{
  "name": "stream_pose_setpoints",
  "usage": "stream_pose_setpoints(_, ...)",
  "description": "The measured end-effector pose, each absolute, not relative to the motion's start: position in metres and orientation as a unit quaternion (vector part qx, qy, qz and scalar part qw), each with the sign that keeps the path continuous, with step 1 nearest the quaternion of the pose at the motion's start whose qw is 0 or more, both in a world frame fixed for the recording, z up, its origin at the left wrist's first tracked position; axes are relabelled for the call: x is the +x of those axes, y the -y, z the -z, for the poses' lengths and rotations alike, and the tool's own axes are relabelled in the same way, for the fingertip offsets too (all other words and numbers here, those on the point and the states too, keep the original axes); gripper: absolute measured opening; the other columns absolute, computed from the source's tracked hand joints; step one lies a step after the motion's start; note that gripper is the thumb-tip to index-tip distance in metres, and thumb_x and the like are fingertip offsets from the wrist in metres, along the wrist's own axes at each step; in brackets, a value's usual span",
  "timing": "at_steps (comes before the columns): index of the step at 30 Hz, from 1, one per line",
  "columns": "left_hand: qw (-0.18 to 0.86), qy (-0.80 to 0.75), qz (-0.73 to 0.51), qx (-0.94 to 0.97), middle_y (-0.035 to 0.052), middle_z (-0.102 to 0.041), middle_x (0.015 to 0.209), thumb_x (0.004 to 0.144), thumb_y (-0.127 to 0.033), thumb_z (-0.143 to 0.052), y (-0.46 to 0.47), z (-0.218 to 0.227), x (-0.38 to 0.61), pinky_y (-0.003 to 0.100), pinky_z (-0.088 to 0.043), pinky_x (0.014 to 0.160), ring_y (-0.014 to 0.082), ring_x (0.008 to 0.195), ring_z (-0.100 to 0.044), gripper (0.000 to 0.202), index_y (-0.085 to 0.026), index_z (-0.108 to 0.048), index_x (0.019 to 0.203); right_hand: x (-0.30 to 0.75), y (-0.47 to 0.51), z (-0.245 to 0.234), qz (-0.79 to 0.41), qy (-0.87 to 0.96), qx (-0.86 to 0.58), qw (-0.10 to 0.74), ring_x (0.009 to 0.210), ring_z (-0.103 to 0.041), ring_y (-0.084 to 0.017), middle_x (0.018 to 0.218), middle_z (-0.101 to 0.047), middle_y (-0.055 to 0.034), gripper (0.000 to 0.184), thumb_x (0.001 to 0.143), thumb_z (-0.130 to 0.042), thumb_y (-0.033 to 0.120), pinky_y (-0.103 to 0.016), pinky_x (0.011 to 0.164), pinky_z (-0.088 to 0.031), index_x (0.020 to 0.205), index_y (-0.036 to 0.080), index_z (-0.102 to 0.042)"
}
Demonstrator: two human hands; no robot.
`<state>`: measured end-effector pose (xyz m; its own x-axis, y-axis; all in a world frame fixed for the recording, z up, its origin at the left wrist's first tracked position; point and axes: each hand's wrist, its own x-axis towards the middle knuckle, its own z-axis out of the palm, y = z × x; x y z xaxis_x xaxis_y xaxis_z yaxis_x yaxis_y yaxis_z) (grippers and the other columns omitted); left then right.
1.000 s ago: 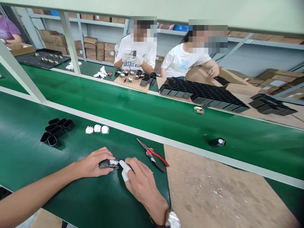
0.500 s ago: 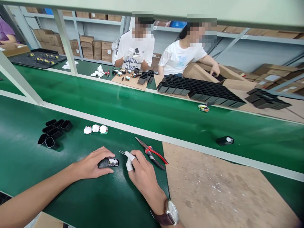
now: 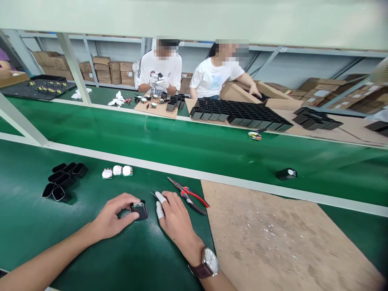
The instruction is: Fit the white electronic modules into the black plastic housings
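Left of a pair of long-nosed pliers with red-and-black handles (image 3: 189, 196), a worker's left hand (image 3: 111, 217) grips a small black plastic case (image 3: 141, 211) between thumb and fingers, greenish parts showing at its upper edge. The right hand (image 3: 176, 217), two fingers in white covers, pinches thin metal tweezers (image 3: 154, 194) just beside the pliers. Farther left of them lie three white-topped circuit boards (image 3: 117, 170) and clustered open black plastic shells (image 3: 64, 180).

My left hand (image 3: 113, 216) is gripping between thumb and curved fingers, its forearm (image 3: 54, 260) crossing the tabletop's (image 3: 100, 262) near edge; my right hand (image 3: 176, 218) is pinching, white-covered fingertips (image 3: 161, 197) pointing farther in.
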<state>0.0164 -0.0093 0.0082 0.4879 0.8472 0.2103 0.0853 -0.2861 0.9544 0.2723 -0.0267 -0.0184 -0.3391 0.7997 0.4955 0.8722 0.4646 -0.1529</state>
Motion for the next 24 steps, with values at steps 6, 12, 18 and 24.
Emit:
stream_pose_setpoints(6, 0.722, -0.413, -0.447, 0.329, 0.0077, -0.078, 0.096, 0.087, -0.036, -0.088, -0.005, -0.023, 0.018, 0.026, -0.065, 0.075, 0.0152, 0.08, -0.074, 0.031, -0.014, -0.079, 0.107, 0.271, 0.024, 0.022, 0.083, 0.819, -0.5, 0.268, 0.104, -0.057, -0.03, 0.12, -0.065, -0.0159, 0.028, 0.094, -0.049, 0.002, -0.044, 0.085, -0.055, 0.109, 0.015, -0.068)
stream_pose_setpoints(12, 0.7, -0.422, -0.455, 0.353, 0.0078, -0.079, 0.096, 0.082, -0.038, -0.091, -0.004, -0.018, 0.017, 0.031, -0.067, 0.076, 0.017, 0.081, -0.075, 0.036, -0.014, -0.078, 0.105, 0.272, 0.021, 0.024, 0.087, 0.812, -0.508, 0.275, 0.105, -0.058, -0.03, 0.12, -0.065, -0.0161, 0.03, 0.095, -0.05, 0.004, -0.045, 0.086, -0.055, 0.117, 0.013, -0.068)
stream_pose_setpoints(18, 0.435, -0.449, -0.362, 0.691, 0.0096, -0.077, 0.105, 0.091, -0.047, -0.076, -0.03, -0.02, 0.016, 0.037, -0.068, 0.068, 0.0198, 0.076, -0.075, 0.037, -0.017, -0.074, 0.113, 0.27, 0.017, 0.027, 0.089, 0.803, -0.517, 0.282, 0.1, -0.059, -0.03, 0.116, -0.066, -0.0153, 0.032, 0.095, -0.05, 0.005, -0.046, 0.084, -0.054, 0.122, 0.013, -0.066)
stream_pose_setpoints(24, 0.172, -0.562, -0.329, 0.739, 0.0155, -0.069, 0.131, 0.09, -0.033, -0.07, -0.157, -0.053, -0.009, 0.045, -0.062, 0.098, 0.0284, 0.108, -0.074, 0.047, -0.018, -0.064, 0.134, 0.268, 0.016, 0.029, 0.104, 0.8, -0.52, 0.282, 0.101, -0.059, -0.03, 0.116, -0.067, -0.0146, 0.031, 0.095, -0.051, 0.003, -0.045, 0.083, -0.053, 0.12, 0.013, -0.066)
